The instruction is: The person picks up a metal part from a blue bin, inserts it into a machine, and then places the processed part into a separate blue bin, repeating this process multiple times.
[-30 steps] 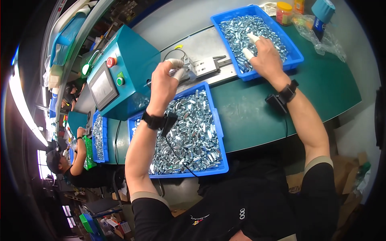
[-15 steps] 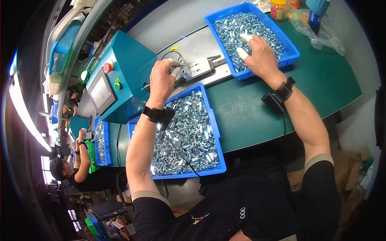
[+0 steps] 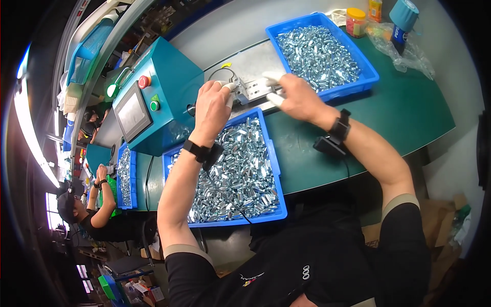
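My left hand is closed at the metal fixture beside the teal machine, its white-covered fingertips pressed against the fixture block. What those fingers pinch is hidden. My right hand hovers over the right end of the fixture's rail, with white covers on thumb and forefinger. Its fingertips curl toward each other around something small and grey, too blurred to name. Shiny small metal cylinders fill the far blue tray behind my right hand. More of them fill the near blue tray below my left forearm.
The teal machine stands left of the fixture, with a screen, a red button and a green button. On the green table's far right are a jar with a yellow lid, a bottle and a plastic bag. A co-worker sits at left.
My right hand has come out of the far tray and moved left to the fixture's rail. My left hand stays at the fixture, its fingers slightly shifted. The whole view has shifted a little.
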`<act>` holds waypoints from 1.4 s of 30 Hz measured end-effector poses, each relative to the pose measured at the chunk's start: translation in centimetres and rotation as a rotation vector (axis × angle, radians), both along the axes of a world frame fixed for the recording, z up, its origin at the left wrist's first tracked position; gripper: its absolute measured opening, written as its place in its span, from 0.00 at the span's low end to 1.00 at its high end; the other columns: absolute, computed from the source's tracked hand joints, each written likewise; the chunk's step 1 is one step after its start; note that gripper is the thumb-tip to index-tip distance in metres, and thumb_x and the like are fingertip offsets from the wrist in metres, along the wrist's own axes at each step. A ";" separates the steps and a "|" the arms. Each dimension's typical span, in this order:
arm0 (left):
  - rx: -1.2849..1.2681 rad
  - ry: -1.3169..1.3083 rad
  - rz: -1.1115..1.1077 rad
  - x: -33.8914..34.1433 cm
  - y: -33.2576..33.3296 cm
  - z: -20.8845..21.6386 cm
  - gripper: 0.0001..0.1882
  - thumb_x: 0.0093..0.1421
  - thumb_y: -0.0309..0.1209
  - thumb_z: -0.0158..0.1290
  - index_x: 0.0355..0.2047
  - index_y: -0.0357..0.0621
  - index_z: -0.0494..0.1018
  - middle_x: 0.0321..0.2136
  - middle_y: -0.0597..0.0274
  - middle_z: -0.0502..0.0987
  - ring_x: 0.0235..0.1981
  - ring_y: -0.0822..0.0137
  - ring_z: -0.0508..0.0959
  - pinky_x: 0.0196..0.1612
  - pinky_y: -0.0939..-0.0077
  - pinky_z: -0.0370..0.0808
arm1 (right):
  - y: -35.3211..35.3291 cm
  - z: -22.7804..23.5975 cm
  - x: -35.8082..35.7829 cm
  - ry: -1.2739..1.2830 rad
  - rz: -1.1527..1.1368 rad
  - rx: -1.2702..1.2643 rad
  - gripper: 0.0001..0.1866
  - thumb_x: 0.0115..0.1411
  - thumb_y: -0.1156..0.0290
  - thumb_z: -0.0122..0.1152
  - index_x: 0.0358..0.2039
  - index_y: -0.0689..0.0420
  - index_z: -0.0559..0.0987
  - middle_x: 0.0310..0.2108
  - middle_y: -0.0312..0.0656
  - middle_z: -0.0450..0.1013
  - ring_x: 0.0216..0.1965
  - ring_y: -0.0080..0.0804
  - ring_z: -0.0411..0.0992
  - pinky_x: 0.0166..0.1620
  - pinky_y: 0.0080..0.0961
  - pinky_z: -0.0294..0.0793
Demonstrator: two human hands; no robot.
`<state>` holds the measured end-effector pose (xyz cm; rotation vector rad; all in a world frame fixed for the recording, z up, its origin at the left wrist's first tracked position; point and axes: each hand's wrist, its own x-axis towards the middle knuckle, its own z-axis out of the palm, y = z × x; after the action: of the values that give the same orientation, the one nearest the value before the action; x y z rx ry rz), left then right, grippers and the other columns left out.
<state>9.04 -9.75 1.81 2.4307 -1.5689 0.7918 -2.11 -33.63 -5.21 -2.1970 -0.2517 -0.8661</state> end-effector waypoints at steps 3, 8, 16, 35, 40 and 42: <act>-0.104 0.061 0.004 -1.8 0.8 0.4 0.13 0.60 0.22 0.63 0.46 0.42 0.84 0.43 0.55 0.84 0.51 0.48 0.81 0.56 0.57 0.77 | 2.3 0.6 1.5 0.132 0.160 0.242 0.24 0.64 0.63 0.67 0.58 0.61 0.80 0.44 0.55 0.84 0.46 0.56 0.82 0.52 0.43 0.81; -0.137 0.127 0.023 -4.5 3.5 0.2 0.14 0.60 0.21 0.64 0.47 0.42 0.84 0.46 0.54 0.85 0.53 0.48 0.81 0.57 0.58 0.77 | 3.2 -0.1 3.9 0.217 0.230 0.258 0.28 0.64 0.64 0.68 0.63 0.60 0.77 0.48 0.57 0.83 0.45 0.51 0.82 0.51 0.39 0.81; -0.176 0.228 0.094 -6.8 8.0 -1.3 0.16 0.57 0.20 0.66 0.47 0.42 0.83 0.47 0.55 0.85 0.53 0.49 0.81 0.58 0.57 0.76 | 4.1 0.5 3.2 0.309 0.226 0.132 0.35 0.65 0.68 0.68 0.72 0.59 0.72 0.54 0.52 0.82 0.41 0.37 0.81 0.49 0.29 0.80; -0.206 0.386 0.128 -10.0 9.4 -1.5 0.14 0.60 0.20 0.66 0.46 0.42 0.84 0.45 0.56 0.86 0.53 0.51 0.82 0.57 0.60 0.78 | 5.1 -0.4 3.6 0.363 0.311 0.483 0.35 0.68 0.73 0.66 0.74 0.62 0.69 0.65 0.49 0.78 0.52 0.30 0.81 0.59 0.28 0.79; -0.216 0.401 0.111 -10.5 9.3 -1.2 0.14 0.60 0.20 0.66 0.46 0.42 0.84 0.45 0.55 0.86 0.53 0.51 0.82 0.57 0.60 0.78 | 6.1 -0.2 4.2 0.356 0.368 0.588 0.33 0.69 0.75 0.66 0.72 0.65 0.69 0.66 0.51 0.77 0.60 0.32 0.78 0.63 0.28 0.77; -0.219 0.414 0.118 -10.7 9.3 -1.2 0.14 0.60 0.20 0.66 0.46 0.42 0.84 0.45 0.55 0.86 0.53 0.51 0.82 0.57 0.60 0.78 | 6.4 0.1 4.1 0.388 0.373 0.606 0.32 0.70 0.75 0.65 0.72 0.65 0.69 0.67 0.52 0.76 0.62 0.32 0.77 0.65 0.29 0.76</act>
<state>-1.66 -0.45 0.64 2.3478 -1.1346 0.4112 1.99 -27.25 -5.09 -1.6277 -0.1701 -0.2468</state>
